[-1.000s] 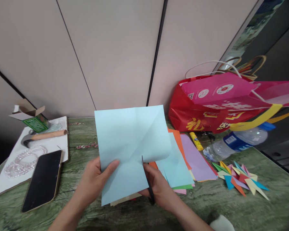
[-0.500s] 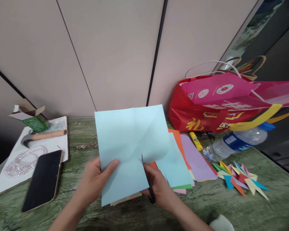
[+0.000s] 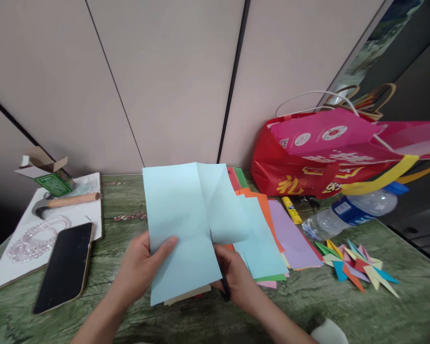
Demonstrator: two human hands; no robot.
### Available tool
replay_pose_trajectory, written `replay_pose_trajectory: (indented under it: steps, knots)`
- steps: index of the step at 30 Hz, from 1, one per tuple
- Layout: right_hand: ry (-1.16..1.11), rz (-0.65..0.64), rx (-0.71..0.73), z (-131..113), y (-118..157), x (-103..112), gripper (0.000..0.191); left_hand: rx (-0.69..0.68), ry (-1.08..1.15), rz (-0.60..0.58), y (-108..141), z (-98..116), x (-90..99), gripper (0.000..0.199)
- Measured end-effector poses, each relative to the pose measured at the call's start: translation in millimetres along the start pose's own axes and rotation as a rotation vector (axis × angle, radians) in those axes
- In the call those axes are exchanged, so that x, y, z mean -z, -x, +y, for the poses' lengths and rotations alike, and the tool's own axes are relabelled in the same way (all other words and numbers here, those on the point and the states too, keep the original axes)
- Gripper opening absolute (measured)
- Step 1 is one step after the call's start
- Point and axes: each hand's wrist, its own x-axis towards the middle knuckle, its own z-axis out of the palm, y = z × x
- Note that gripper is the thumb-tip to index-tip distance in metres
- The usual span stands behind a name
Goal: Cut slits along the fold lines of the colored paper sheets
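Observation:
A creased sheet of light blue paper (image 3: 175,205) is held up over the table. My left hand (image 3: 145,265) grips its left edge, thumb on top and fingers behind. In my right hand (image 3: 234,277) is a pair of scissors (image 3: 225,283) with dark handles, its blades at a cut running up from the sheet's lower edge. The part right of the cut bends away. Beneath and to the right lie more sheets, among them a light blue one (image 3: 260,239) and a purple one (image 3: 290,239). Most of the scissors is hidden by the paper and my fingers.
On the right are folded paper pieces (image 3: 358,265), a water bottle (image 3: 358,208), a yellow glue stick (image 3: 292,210) and a red gift bag (image 3: 272,167). On the left lie a phone (image 3: 64,267), a hammer-like tool (image 3: 71,200), beads (image 3: 32,241) and a small box (image 3: 53,181).
The right part of the blue sheet has folded further back and inward, uncovering red and green paper behind it. Both hands stay almost in place.

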Motion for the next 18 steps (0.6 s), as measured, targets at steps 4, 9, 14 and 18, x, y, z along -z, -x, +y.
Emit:
replay_pose_trajectory:
  steps: [4, 9, 14, 18]
  knots:
    - [0.008, 0.004, -0.008, -0.6, -0.2, 0.3, 0.022, -0.003, -0.012, -0.008, -0.1, 0.9, -0.2, 0.027]
    - [-0.013, 0.013, 0.006, 3.1, -0.1, 1.2, 0.024, 0.000, -0.025, -0.017, -0.6, -0.9, 0.2, 0.029]
    - [-0.015, 0.020, -0.014, 9.4, -0.5, 1.9, 0.025, -0.017, -0.042, -0.007, -2.7, -3.8, 1.1, 0.030]
    - [0.002, 0.036, -0.024, 10.3, -0.7, 2.0, 0.025, -0.003, -0.016, -0.016, -3.1, -3.4, 0.3, 0.030]
